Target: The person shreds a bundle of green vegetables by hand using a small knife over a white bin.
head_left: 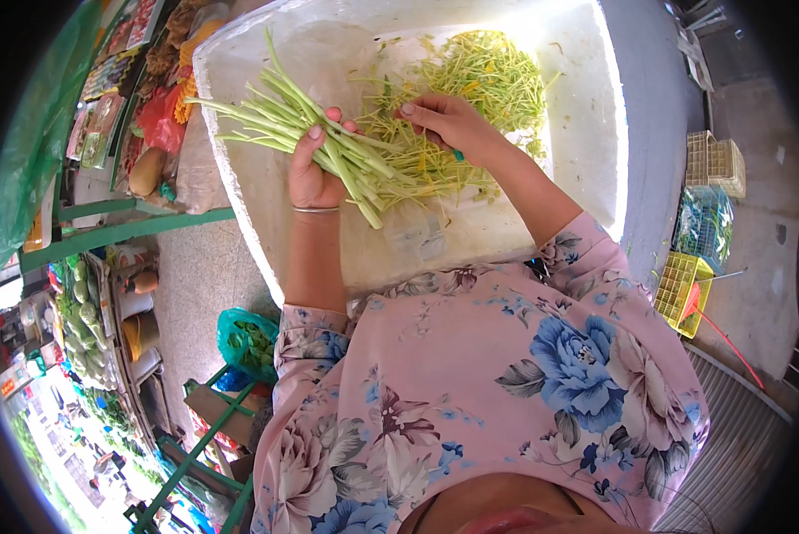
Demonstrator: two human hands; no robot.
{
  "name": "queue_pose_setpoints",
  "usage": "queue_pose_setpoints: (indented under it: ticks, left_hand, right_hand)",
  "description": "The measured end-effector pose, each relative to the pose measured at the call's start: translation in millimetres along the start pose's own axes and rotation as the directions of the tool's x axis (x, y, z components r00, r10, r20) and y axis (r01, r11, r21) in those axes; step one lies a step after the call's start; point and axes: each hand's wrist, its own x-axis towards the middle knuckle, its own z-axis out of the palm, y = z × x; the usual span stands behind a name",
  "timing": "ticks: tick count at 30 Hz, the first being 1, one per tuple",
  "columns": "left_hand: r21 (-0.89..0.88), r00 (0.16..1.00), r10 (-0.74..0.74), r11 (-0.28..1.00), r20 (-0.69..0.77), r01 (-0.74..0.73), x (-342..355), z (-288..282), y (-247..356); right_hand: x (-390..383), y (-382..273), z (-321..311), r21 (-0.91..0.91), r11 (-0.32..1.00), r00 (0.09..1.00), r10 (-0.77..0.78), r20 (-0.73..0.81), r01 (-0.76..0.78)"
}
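Gripping: left hand (pixel 315 173), around slender pale-green stems (pixel 339 158)
Stem axis: upper-left to lower-right
Right hand (pixel 457 126): partly curled, right of stems; grasp unclear

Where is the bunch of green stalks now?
In the head view, the bunch of green stalks is in the left hand, over the left side of the white box, left of most of the yellow-green scraps.

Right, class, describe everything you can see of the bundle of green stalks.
The bundle, held around its middle by the left hand, thumb on top, is of slender, smooth, pale green stalks. It slants from upper left to lower right over the white foam box, ends uneven, thin tips fanning. Whether it touches the yellowish scraps is unclear.
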Motion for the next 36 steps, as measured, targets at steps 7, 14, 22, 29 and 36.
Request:
queue_pose_setpoints:
  ticks: [7,14,22,29,36]
  left_hand:
    - [0.073,0.994,0.061,0.995,0.091,-0.068,0,4,1]
    - [0.313,0.969,0.216,0.935,-0.122,-0.169,6,14,-2]
    - [0.564,0.798,0.583,0.714,-0.152,-0.414,-3,35,38]
    - [0.689,0.718,0.674,0.605,-0.177,-0.398,4,27,35]
    - [0.647,0.759,0.620,0.664,-0.196,-0.375,1,28,36]
  right_hand:
    - [-5,-4,6,0.071,0.997,0.996,-0.013,0.085,0.007]
    - [-16,-5,37,-0.190,0.848,0.868,-0.488,0.087,0.495]
    - [35,34,5,-0.679,0.734,0.999,-0.035,-0.010,0.019]
    - [30,81,10,-0.941,0.305,0.985,0.039,0.166,0.146]
    - [21,11,-26,-0.819,0.568,0.996,-0.067,0.058,0.086]
